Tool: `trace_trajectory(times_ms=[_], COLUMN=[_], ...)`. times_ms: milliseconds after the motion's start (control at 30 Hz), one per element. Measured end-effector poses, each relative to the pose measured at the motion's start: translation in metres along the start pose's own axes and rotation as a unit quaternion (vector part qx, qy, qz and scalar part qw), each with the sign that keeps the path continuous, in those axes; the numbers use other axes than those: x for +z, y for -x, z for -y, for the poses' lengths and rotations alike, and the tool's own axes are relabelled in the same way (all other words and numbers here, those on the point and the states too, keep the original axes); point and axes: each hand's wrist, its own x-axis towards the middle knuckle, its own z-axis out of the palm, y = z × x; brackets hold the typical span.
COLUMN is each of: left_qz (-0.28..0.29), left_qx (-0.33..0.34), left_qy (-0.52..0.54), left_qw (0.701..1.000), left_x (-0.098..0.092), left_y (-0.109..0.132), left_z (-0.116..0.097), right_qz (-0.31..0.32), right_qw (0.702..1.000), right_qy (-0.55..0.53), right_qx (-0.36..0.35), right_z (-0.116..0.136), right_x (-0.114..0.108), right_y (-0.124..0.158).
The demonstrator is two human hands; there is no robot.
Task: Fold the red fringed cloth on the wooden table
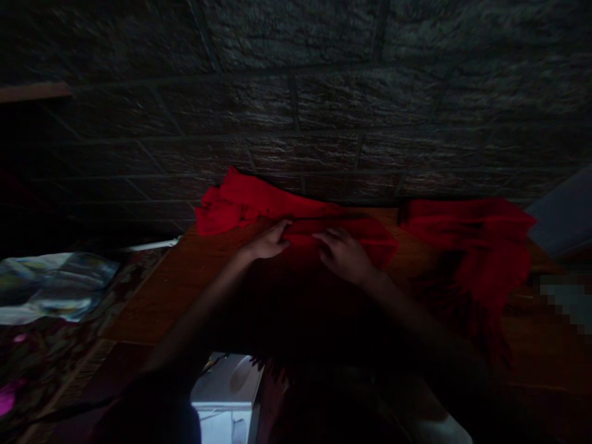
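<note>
A red cloth [300, 216] is pinched by the left hand [267, 244]; the right hand [345, 254] is laid flat on it, on the worktop [185, 283].

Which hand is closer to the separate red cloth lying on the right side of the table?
Right. The right hand rests on the middle red cloth, nearer the right-side red cloth; the left hand is farther left, pinching the middle cloth.

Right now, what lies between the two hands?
In the head view, a fold of the red cloth fills the gap between the left hand and right hand.

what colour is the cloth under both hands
Red cloth, clearest in the head view.
</note>
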Motion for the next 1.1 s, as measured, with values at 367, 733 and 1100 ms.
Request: trace_trajectory(times_ms=[367, 733, 1100], left_qz=[-0.109, -0.146, -0.144], left_qx=[-0.118, -0.16, -0.189], left_qy=[-0.094, -0.083, -0.191], left_qw=[0.983, 0.973, 0.953], left_x=[0.016, 0.023, 0.03], left_y=[0.002, 0.005, 0.01], left_z=[-0.021, -0.027, -0.026], right_qz=[0.072, -0.003, 0.065], right_qw=[0.996, 0.998, 0.993], right_qy=[0.036, 0.058, 0.096], right_qx=[-0.041, 0.008, -0.022], right_z=[-0.016, -0.018, -0.025], right_x=[0.021, 0.034, 0.037], right_y=[-0.051, -0.042, -0.041])
